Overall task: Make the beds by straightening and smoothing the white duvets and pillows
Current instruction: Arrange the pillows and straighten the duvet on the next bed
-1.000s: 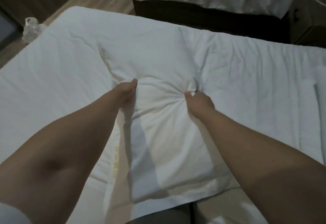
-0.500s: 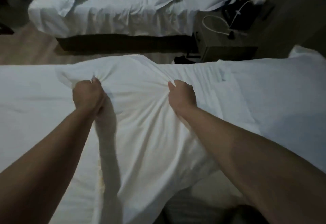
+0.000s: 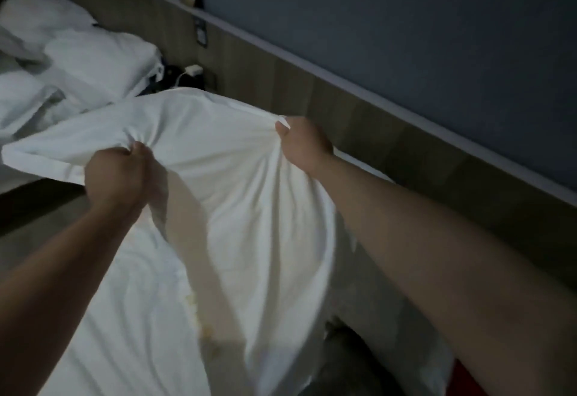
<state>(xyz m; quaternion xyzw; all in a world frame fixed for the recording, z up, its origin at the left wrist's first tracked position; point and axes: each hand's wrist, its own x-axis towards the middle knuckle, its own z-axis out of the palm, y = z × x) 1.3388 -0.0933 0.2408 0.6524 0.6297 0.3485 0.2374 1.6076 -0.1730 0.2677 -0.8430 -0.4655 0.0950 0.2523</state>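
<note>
A white pillow (image 3: 237,183) hangs lifted above the near bed (image 3: 118,327), bunched where both hands hold it. My left hand (image 3: 117,174) grips a fistful of the pillowcase near its left end. My right hand (image 3: 304,142) grips the fabric at the pillow's upper right edge. The pillow's lower part drapes down over the white sheet. Its left flap sticks out flat past my left hand.
A second bed (image 3: 68,74) with rumpled white bedding and pillows lies at the upper left. A wooden headboard panel (image 3: 359,111) runs along the grey wall. A white charger and cable (image 3: 192,70) sit between the beds. Dark floor (image 3: 31,208) shows in the gap.
Both hands have raised the pillow off the bed and swung it toward the headboard. The view has turned from the bed's side to the head end.
</note>
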